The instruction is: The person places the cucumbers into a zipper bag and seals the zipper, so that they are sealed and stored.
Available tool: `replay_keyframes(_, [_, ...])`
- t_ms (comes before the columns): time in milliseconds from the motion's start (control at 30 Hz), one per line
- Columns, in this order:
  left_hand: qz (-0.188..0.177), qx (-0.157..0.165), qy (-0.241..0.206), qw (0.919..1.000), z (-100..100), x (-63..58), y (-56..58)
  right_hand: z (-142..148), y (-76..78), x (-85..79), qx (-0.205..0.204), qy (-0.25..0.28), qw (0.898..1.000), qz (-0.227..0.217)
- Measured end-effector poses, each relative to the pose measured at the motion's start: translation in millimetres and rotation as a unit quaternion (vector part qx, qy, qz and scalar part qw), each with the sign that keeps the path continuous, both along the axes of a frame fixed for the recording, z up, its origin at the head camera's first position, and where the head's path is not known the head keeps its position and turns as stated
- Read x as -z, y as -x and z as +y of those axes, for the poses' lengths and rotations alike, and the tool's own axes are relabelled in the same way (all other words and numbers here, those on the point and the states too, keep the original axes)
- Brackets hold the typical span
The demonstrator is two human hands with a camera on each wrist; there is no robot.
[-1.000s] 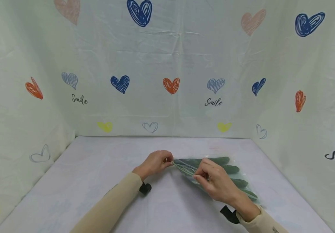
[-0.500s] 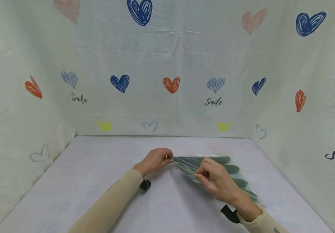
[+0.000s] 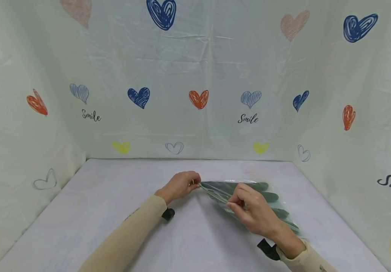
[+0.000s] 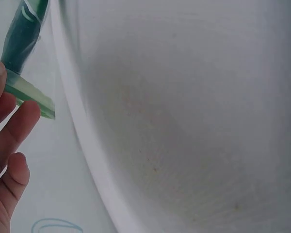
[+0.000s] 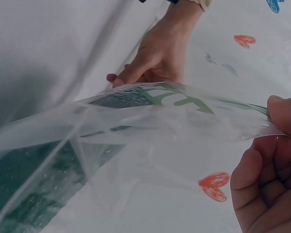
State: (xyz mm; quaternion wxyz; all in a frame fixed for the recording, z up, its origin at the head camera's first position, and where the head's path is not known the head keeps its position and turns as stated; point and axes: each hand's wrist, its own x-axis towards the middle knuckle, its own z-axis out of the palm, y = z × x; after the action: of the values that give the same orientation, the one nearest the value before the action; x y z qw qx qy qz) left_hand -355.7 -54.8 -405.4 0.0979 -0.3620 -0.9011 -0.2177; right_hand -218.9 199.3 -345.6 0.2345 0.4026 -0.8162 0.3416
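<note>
A clear plastic bag with a green-printed strip along its edge lies on the table. Inside are several dark green cucumbers, side by side with their ends toward the right. My left hand pinches the far corner of the bag's left edge; in the left wrist view its thumb and a finger hold the green strip, other fingers loosely bent. Nearer me, my right hand pinches the same edge between thumb and fingers, hiding part of the cucumbers. The edge stretches between both hands.
A white cloth covers the table. Pale sheets printed with hearts form a back wall and two side walls around it. A black wrist mount sits on the left wrist, another on the right.
My left hand has shifted slightly away from me, drawing the bag's far corner along. The right hand stays in nearly the same place, with its pinch unchanged.
</note>
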Motion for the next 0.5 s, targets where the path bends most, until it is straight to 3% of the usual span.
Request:
replay_keyframes(333, [0.007, 0.006, -0.004, 0.9999, -1.9, 2.2, 6.4, 0.1, -0.7, -3.1, -0.010, 0.007, 1.000, 0.011])
replay_keyframes(500, [-0.004, -0.024, 0.000, 0.9997, -9.6, 3.0, 10.3, 0.8, -3.4, -7.6, -0.032, 0.025, 0.999, 0.034])
